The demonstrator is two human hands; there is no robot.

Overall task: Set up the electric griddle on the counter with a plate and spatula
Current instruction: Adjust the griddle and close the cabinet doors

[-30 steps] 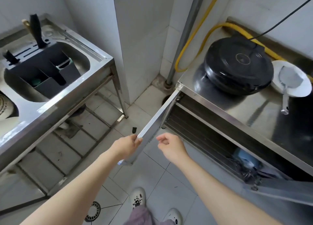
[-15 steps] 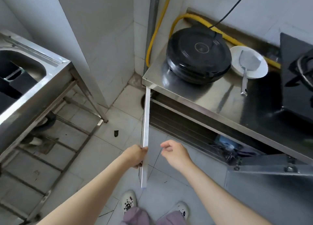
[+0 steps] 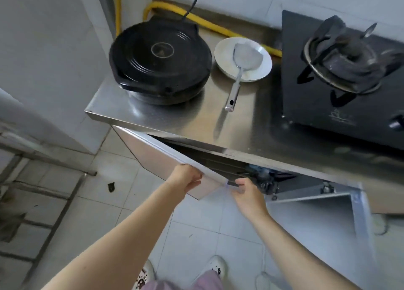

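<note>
The round black electric griddle [image 3: 160, 60] sits lid-down on the left end of the steel counter [image 3: 192, 119], its black cord running up the wall. Right of it stands a white plate [image 3: 260, 69] with a metal spatula [image 3: 244, 54] lying in it, handle sticking out toward me. Below the counter, my left hand [image 3: 185, 178] grips the top edge of the left cabinet door [image 3: 166, 158], which is partly swung in. My right hand [image 3: 247, 193] is at the door's free corner, fingers curled, touching it.
A black gas stove [image 3: 341, 77] takes up the counter's right side. A yellow hose [image 3: 209, 25] runs along the back wall. The right cabinet door [image 3: 317, 219] hangs open. A steel rack frame [image 3: 43, 180] stands at the left. My shoes are on the tiled floor.
The left cabinet door has swung from sticking straight out to nearly against the cabinet front, pushed by my left hand. My view has shifted right, so the stove shows and the sink is gone.
</note>
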